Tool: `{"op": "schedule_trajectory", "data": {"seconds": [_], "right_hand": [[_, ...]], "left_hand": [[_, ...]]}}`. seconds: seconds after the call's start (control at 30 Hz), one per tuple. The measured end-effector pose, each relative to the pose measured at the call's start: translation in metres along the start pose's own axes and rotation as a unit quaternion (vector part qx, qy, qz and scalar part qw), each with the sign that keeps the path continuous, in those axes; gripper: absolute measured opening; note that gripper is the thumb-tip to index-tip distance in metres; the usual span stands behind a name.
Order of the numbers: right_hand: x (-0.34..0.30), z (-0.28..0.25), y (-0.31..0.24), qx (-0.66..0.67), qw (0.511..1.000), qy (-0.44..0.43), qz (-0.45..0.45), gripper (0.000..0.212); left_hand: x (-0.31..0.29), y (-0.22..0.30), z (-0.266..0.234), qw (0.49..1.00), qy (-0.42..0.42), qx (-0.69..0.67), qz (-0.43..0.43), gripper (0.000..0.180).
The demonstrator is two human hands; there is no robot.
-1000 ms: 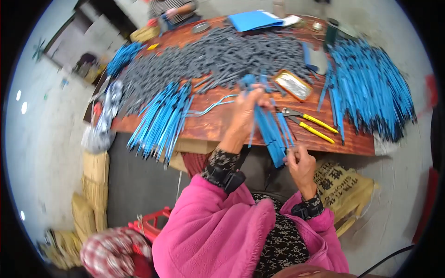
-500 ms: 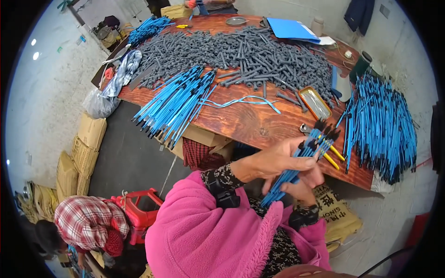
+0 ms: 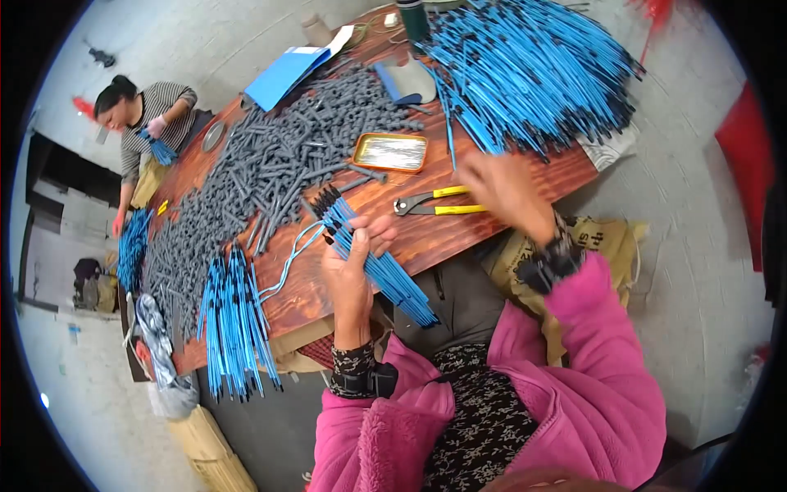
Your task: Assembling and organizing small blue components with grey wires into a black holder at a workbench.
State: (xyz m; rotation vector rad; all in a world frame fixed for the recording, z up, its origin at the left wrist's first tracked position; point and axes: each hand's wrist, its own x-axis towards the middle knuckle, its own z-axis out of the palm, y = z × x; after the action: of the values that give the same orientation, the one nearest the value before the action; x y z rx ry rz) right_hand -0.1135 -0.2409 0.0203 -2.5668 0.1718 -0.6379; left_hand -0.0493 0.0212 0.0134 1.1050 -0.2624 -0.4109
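My left hand [image 3: 352, 275] is closed around a bundle of thin blue rods [image 3: 399, 287] with black tips, slanting over the table's near edge. My right hand [image 3: 510, 195], blurred by motion, is raised between the yellow-handled pincers [image 3: 418, 203] and a large pile of similar blue rods [image 3: 533, 78]; its fingers are too smeared to read. Beside the bundle, a loose blue strip [image 3: 288, 264] curls toward a smaller group of blue rods [image 3: 234, 324]. A shallow orange-rimmed tin [image 3: 358, 154] of thin metal pins lies beyond the pincers.
A broad heap of grey plastic plugs [image 3: 262, 176] covers much of the wooden table [image 3: 302, 305]. Beyond it lie a blue folder [image 3: 287, 78] and a dark green flask [image 3: 412, 23]. A co-worker [image 3: 156, 111] handles blue rods at the far left. A printed sack [image 3: 602, 246] sits below my right arm.
My view has swung to the right. Both hands were together at the bundle; now only my left hand holds it, over the table, and my right hand has moved away toward the large pile.
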Motion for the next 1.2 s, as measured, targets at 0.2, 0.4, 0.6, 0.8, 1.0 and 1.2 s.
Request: {"op": "schedule_trajectory", "data": {"seconds": [0.2,0.4,0.6,0.8,1.0,1.2], "right_hand": [[0.033,0.025,0.079,-0.210,0.967,0.132,0.055,0.028],[0.046,0.030,0.097,-0.204,0.963,0.162,0.067,0.026],[0.048,0.008,0.085,-0.112,0.986,0.101,0.072,0.023],[0.038,-0.011,0.069,0.010,0.986,0.157,-0.057,0.019],[0.016,-0.035,0.019,0.077,0.988,0.133,-0.003,0.016],[-0.024,-0.065,-0.002,0.161,0.981,0.070,0.078,0.017]], "left_hand": [[0.010,-0.002,-0.013,0.998,0.047,-0.051,-0.004,0.024],[0.012,0.001,-0.014,0.997,0.044,-0.070,-0.004,0.024],[0.009,0.002,-0.017,0.996,0.027,-0.079,-0.012,0.025],[0.006,0.005,-0.021,0.991,0.011,-0.125,-0.034,0.024],[0.007,0.007,-0.019,0.993,0.042,-0.104,-0.027,0.020],[0.018,0.004,-0.021,0.995,0.047,-0.088,-0.026,0.018]]}}
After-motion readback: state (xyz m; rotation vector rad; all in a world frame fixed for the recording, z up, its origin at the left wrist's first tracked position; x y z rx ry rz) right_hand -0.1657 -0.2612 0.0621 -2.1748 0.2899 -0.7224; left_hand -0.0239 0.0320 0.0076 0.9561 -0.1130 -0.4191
